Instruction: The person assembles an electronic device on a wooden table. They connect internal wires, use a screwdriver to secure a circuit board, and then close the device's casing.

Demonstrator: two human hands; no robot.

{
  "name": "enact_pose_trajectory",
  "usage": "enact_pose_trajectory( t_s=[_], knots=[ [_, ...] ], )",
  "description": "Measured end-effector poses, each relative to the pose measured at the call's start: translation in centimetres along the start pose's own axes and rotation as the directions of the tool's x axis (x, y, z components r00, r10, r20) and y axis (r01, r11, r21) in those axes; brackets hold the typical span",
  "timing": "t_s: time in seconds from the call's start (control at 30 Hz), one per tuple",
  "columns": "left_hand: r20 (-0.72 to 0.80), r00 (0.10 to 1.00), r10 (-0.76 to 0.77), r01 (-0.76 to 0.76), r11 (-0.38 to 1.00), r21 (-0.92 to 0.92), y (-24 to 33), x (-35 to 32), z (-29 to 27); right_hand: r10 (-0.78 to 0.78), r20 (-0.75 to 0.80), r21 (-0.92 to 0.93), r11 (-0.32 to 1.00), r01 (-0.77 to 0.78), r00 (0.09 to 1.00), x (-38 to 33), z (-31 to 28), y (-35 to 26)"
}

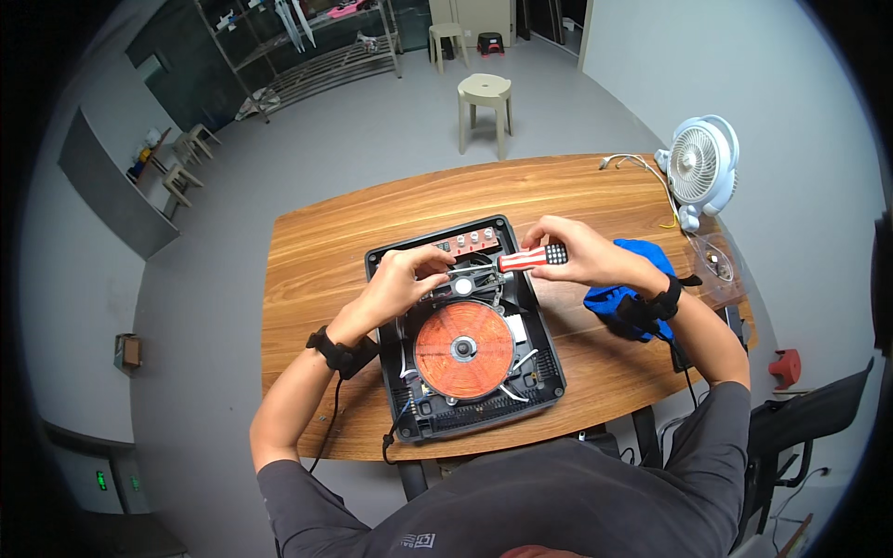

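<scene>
An opened black induction cooker (539, 372) lies on the wooden table (316, 251), its round copper coil (463, 348) exposed. My right hand (581, 253) grips a screwdriver (530, 259) by its red-and-white striped handle with a black end, the shaft pointing left over the cooker's far part. My left hand (405, 276) rests on the cooker's upper left interior, fingers pinching near the screwdriver's tip. A reddish circuit board (470, 242) sits along the cooker's far edge. Both wrists wear black straps.
A blue cloth (621, 299) lies right of the cooker. A white desk fan (699, 167) stands at the table's far right corner, with cables and a clear plastic tray (716, 270) nearby. A beige stool (486, 104) stands beyond the table; a black chair (809, 409) is at right.
</scene>
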State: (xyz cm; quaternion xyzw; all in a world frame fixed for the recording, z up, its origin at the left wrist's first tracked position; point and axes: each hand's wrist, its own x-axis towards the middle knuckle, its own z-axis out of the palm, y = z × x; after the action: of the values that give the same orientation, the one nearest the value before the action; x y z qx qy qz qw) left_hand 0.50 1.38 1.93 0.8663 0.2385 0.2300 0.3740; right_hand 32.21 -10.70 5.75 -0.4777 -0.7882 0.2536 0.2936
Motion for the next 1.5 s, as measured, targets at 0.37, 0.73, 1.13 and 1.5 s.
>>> enact_pose_trajectory(
  t_s=[0.37, 0.73, 1.13, 1.5],
  knots=[
    [0.065, 0.997, 0.043, -0.064, 0.923, 0.379, -0.1, 1.5, -1.0, -0.002, -0.149, -0.245, 0.969, -0.035, 0.989, 0.8, -5.7, -2.2],
    [0.264, 0.964, -0.028, -0.148, 0.768, 0.623, -2.8, 2.3, -0.3, -0.084, 0.035, -0.405, 0.91, 0.091, 0.996, 4.8, -5.8, -2.3],
    [0.298, 0.953, -0.047, -0.16, 0.759, 0.631, -3.2, 2.9, -0.2, -0.006, 0.139, -0.435, 0.898, 0.066, 0.99, 7.2, -5.6, -3.5],
    [0.278, 0.961, 0.005, -0.191, 0.737, 0.648, -3.6, 2.5, 0.1, 0.029, 0.159, -0.446, 0.894, 0.046, 0.987, 7.6, -5.3, -3.5]
  ],
)
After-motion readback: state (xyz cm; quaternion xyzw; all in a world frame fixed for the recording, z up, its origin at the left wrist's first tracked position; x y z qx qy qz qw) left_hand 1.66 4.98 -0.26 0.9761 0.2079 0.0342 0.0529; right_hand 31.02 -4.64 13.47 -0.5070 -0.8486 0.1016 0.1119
